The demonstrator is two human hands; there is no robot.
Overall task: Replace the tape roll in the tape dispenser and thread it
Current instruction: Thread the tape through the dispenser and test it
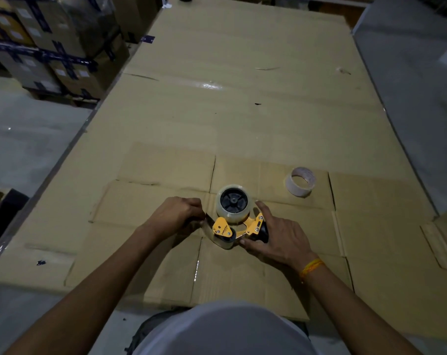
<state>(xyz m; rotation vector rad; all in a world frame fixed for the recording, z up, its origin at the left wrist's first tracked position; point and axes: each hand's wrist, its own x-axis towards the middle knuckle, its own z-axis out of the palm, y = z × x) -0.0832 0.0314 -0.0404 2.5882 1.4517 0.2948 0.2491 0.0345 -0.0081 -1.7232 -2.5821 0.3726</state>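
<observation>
Threading tape through a dispenser [236, 228] on cardboard [242, 111].
New roll [232, 202] mounted; left hand [177, 213] pinching tape end [209, 224], right hand [276, 239] gripping handle; empty core [300, 181] aside.

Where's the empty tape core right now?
In the head view, the empty tape core lies on the flattened cardboard, to the right of and a little beyond the tape dispenser, past the right hand, untouched.
</observation>
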